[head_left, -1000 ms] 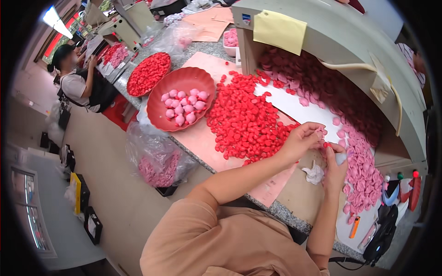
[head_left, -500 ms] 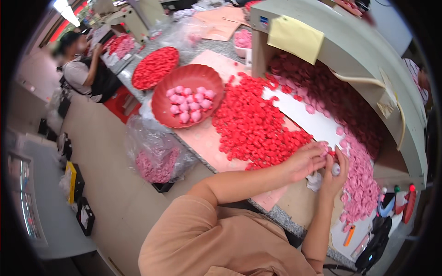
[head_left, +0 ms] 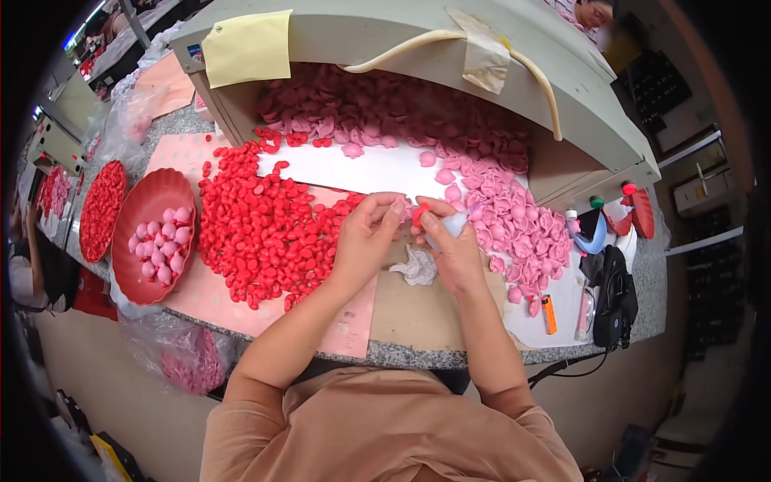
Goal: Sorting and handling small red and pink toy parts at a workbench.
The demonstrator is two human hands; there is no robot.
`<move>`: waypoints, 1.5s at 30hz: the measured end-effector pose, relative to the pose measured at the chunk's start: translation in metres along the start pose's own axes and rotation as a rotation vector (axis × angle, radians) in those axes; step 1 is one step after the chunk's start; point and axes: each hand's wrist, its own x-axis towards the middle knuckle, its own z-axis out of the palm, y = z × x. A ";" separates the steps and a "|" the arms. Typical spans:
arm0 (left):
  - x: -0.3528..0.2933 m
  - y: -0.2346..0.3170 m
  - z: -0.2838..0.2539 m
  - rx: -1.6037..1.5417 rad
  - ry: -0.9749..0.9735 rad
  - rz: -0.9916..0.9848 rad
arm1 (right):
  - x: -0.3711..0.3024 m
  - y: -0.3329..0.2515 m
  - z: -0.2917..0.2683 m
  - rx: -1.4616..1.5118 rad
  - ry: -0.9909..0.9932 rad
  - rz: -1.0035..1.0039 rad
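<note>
My left hand (head_left: pixel 363 243) pinches a small pink molded piece (head_left: pixel 406 210) between thumb and fingertips. Close beside it, my right hand (head_left: pixel 462 261) holds a small red piece (head_left: pixel 419 215) at its fingertips. A pale squeeze bottle with a thin purple tip (head_left: pixel 452 227) is also gripped in that hand, tip pointing up and away to the right. Whether the red and pink pieces touch is hard to see. Below the hands a crumpled white cloth or tissue (head_left: pixel 416 266) lies on the brown board (head_left: pixel 414 313).
Loose red pieces (head_left: pixel 261 233) spread to the left, pink ones (head_left: pixel 518 229) to the right and under a grey hooded box (head_left: pixel 450 48). Far left, a red dish (head_left: pixel 132 277) holds joined pink-and-red pieces. An orange lighter (head_left: pixel 548 314) and black pouch (head_left: pixel 617 297) lie right.
My view has swung to the right, so the hooded box and my hands now sit nearer the middle. Both hands stay close together, still holding the small pieces and the bottle.
</note>
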 end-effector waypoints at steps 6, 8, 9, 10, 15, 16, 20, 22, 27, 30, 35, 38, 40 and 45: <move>-0.001 -0.001 0.005 -0.018 -0.007 0.033 | -0.002 0.008 0.006 -0.202 0.022 -0.084; -0.002 -0.003 0.003 0.021 -0.005 0.053 | -0.003 0.007 0.008 -0.218 0.039 -0.102; -0.001 -0.003 0.002 0.037 -0.010 0.064 | -0.002 0.007 0.008 -0.221 0.023 -0.098; -0.002 -0.003 0.001 0.054 -0.015 0.075 | -0.002 0.007 0.007 -0.224 0.007 -0.093; -0.004 0.010 0.002 0.070 -0.052 0.003 | -0.001 0.004 0.005 -0.168 -0.019 -0.053; -0.004 0.013 0.002 0.101 -0.054 -0.015 | -0.001 0.003 0.005 -0.171 -0.020 -0.054; -0.004 0.028 -0.003 0.318 -0.082 0.064 | 0.000 0.004 0.003 -0.147 -0.021 -0.048; -0.004 0.030 -0.003 0.368 -0.102 0.109 | 0.001 0.007 0.000 -0.090 -0.088 0.013; -0.004 0.026 -0.006 0.416 -0.124 0.140 | -0.003 -0.002 0.003 0.084 -0.150 0.136; -0.004 0.029 -0.003 0.358 -0.166 0.063 | -0.003 -0.002 0.004 0.082 -0.181 0.110; -0.004 0.031 -0.001 0.296 -0.172 0.064 | -0.006 -0.003 0.005 0.068 -0.162 0.126; -0.005 0.029 -0.004 0.366 -0.169 0.124 | -0.006 -0.001 0.005 0.047 -0.145 0.142; -0.005 0.032 -0.004 0.268 -0.186 0.068 | -0.004 0.000 0.002 0.003 -0.172 0.140; -0.004 0.021 -0.006 0.273 -0.146 0.085 | 0.000 0.008 -0.007 -0.064 -0.223 0.090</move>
